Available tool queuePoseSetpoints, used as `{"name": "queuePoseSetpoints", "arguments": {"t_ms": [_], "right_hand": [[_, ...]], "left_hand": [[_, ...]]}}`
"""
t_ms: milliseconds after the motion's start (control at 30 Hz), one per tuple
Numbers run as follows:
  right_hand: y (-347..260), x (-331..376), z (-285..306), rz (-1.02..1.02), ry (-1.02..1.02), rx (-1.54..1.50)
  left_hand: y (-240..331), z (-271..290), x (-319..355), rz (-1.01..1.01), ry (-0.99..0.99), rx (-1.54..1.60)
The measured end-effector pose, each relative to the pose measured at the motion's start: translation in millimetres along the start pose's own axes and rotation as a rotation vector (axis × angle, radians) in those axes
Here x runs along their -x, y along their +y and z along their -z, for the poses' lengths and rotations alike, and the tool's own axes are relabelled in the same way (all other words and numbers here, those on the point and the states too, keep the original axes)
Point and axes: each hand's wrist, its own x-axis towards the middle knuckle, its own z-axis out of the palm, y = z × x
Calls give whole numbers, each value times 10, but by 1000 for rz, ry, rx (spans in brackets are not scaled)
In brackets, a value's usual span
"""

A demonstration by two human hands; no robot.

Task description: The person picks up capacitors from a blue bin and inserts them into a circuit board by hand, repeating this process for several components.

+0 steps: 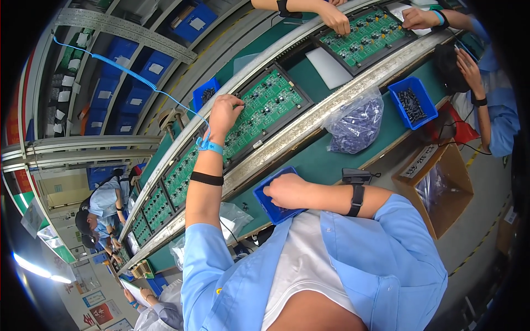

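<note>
My left hand (225, 117), with a blue strap (210, 145) around its wrist, is over the near-left part of a green circuit board (268, 102) in a dark frame. Its thumb and fingers are pinched together; anything between them is too small to make out. My right hand (290, 191) reaches into a small blue bin (261, 201) near my body. Its fingers are curled, and what they hold, if anything, is hidden. Small components dot the board. Beyond my left hand stands another blue bin (206, 92) with dark parts in it.
A metal-railed line carries more green boards (179, 179). A clear bag of parts (356, 121), a blue bin of black parts (413, 105) and a cardboard box (436, 187) lie to the right. Co-workers' hands (335, 21) work at the far board (364, 38). A coiled blue cord (124, 69) runs to my wrist.
</note>
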Motion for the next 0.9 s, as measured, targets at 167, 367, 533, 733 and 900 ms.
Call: {"name": "queuePoseSetpoints", "arguments": {"t_ms": [167,367,533,733,900], "right_hand": [[57,-20,-407,-4,-66,206],[154,-50,-429,-7,-149,253],[193,28,-277,8,-81,193],[549,-52,735,-11,386,-219],[1218,-488,1334,-128,412,-542]], "left_hand": [[194,-56,-44,-43,29,-77],[338,26,-21,-30,88,-76],[505,325,370,-5,263,65],[1310,311,1550,120,5,382],[1978,-48,1992,2,-214,209]]}}
